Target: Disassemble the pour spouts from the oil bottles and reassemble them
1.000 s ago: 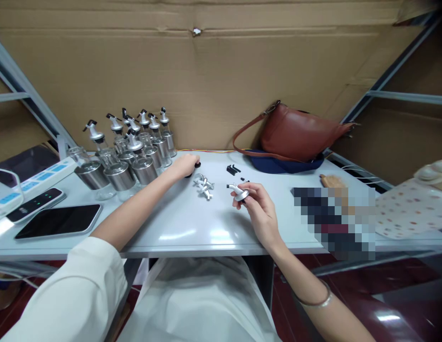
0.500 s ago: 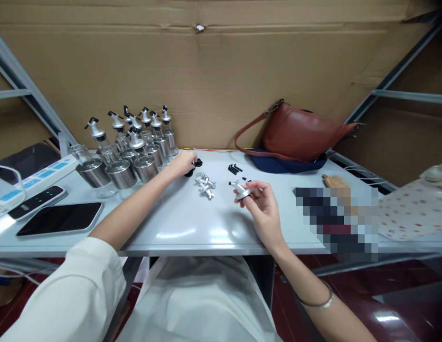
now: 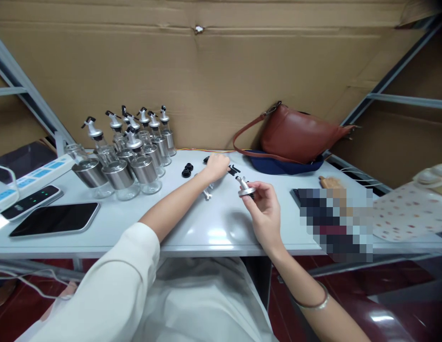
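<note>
My right hand [image 3: 266, 209] pinches a silver pourer spout [image 3: 246, 189] by its round base, spout upward, with black showing beneath it. My left hand [image 3: 218, 166] is closed, knuckles up. At its far-left side a black stopper [image 3: 206, 160] peeks out, mostly hidden by the hand. Black flip levers [image 3: 235, 169] lie just right of that hand. Under my left wrist, loose silver spout pieces [image 3: 207, 194] are partly covered. Black stoppers [image 3: 187, 171] sit on the table to the left.
Several glass-and-steel oil bottles [image 3: 144, 168] crowd the left, many with pourers. A phone [image 3: 55, 219], a lit device [image 3: 32, 202] and a power strip [image 3: 35, 180] lie nearer. A brown bag [image 3: 299, 133] rests on a blue cap [image 3: 285, 164] at the back; a spotted pouch [image 3: 411, 209] is right.
My left hand has moved right from the black stoppers to beside the levers, with a black stopper at it. My right hand has turned the spout more upright.
</note>
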The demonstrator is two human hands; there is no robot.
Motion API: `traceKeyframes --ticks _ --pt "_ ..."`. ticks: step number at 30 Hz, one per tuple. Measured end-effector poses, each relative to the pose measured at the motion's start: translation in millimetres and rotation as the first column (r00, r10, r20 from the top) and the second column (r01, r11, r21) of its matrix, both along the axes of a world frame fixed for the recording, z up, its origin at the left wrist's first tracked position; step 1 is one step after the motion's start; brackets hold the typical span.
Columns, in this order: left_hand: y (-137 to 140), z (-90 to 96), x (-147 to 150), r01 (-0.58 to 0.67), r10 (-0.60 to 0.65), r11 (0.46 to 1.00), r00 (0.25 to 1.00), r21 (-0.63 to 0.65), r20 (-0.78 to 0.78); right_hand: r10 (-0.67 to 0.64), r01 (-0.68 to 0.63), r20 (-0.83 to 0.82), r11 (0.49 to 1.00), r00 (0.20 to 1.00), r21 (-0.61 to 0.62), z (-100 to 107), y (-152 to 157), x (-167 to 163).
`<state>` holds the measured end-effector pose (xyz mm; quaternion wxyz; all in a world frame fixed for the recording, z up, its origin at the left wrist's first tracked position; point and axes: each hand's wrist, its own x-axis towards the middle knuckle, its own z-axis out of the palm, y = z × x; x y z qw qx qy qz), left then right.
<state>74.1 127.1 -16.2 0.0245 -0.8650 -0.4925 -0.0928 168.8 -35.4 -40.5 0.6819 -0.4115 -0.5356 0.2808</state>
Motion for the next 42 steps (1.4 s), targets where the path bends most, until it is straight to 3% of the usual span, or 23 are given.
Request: traceKeyframes --ticks 4,9,11,13,15,17,23,32,42 --pt "2.9 0.8 0.4 -0.031 0.034 0.999 0.995 -0.038 0.092 -0.011 0.011 -0.005 1.000 1.000 0.006 0.5 -0.2 0.0" --pt "-18.1 12.8 -29.0 0.020 -0.005 0.999 0.956 -0.047 0.294 -0.059 0.059 0.120 0.998 0.991 -0.002 -1.6 -0.9 2.6" --pt "-37.2 13.7 -47.1 0.122 -0.047 0.986 0.853 -0.110 0.520 -0.053 0.051 0.196 0.999 0.979 0.017 -2.3 -1.3 2.7" --pt "-59.3 12.0 -65.2 0.294 -0.019 0.929 0.647 -0.226 0.762 -0.026 0.009 0.252 0.998 0.967 0.068 -2.6 -1.9 1.9" --pt "-80.5 9.6 -80.2 0.448 0.073 0.829 0.506 -0.334 0.859 0.000 -0.035 0.316 0.994 0.949 0.107 -2.5 -2.7 0.6" --pt "-97.1 8.2 -89.5 0.527 0.153 0.751 0.447 -0.398 0.881 0.017 -0.072 0.395 0.990 0.918 0.125 -2.2 -3.7 -0.8" --pt "-116.4 7.8 -87.6 0.543 0.204 0.728 0.412 -0.419 0.888 0.103 -0.165 0.544 0.984 0.833 0.067 -2.6 -7.1 -2.7" --pt "-122.8 6.0 -82.8 0.648 0.259 0.610 0.380 -0.455 0.888 0.052 -0.121 0.587 0.990 0.808 0.079 -2.1 -7.7 -3.9" --pt "-128.8 10.7 -80.6 0.658 0.265 0.581 0.403 -0.479 0.876 0.010 -0.112 0.613 0.985 0.790 0.128 -1.3 -9.7 -4.5"
